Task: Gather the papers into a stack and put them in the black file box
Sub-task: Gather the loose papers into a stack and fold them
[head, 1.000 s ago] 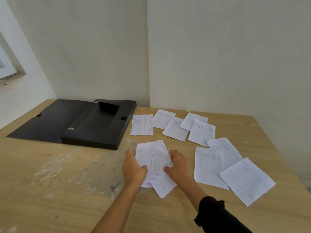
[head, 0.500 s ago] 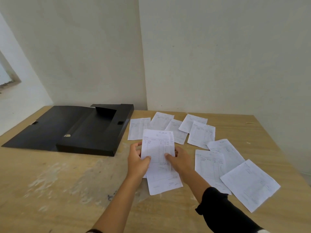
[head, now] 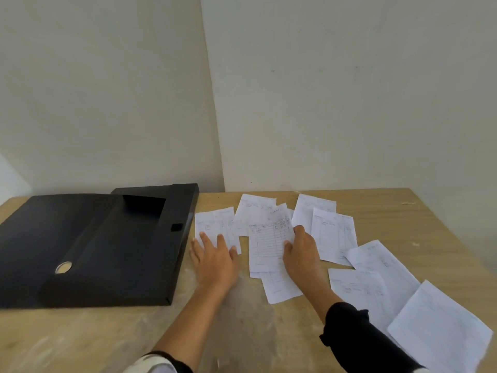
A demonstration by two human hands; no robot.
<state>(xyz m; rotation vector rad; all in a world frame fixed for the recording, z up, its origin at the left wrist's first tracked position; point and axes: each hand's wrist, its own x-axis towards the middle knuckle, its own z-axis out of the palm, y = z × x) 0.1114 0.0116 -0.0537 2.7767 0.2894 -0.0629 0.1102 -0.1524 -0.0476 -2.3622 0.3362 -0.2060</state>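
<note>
Box [head: 113, 246] lies open and flat on the table [head: 80, 332], just left of my left hand [head: 215, 258]. That hand is spread wide, palm down, grip holding nothing, fingertips pressing the near edge of the sheet [head: 215, 224] that lies beside the box wall.

Across to my right hand [head: 300, 251]: grip pinched on the right edge of the small stack [head: 266, 246], thumb on top, the rest of my fingers hidden. The stack sits between my two hands, ragged, one page sticking out toward me below the others.

Beyond that grip, more loose sheets fan across the back [head: 314, 208], some overlapping. To its right a big form [head: 333, 235], then a run of pages trailing off down the table beside my right sleeve [head: 441, 327].

My read: these are thin, limp and slick on this wood, so they'll slide easily but won't lift from a flat press. I'd drag each one to where a corner curls, pinch the edge, and lay it on the stack. Squaring will take both hands at the long sides. A loose pinch could let pages fan out. Most of the gathering is still to do; nothing is in the box yet.
</note>
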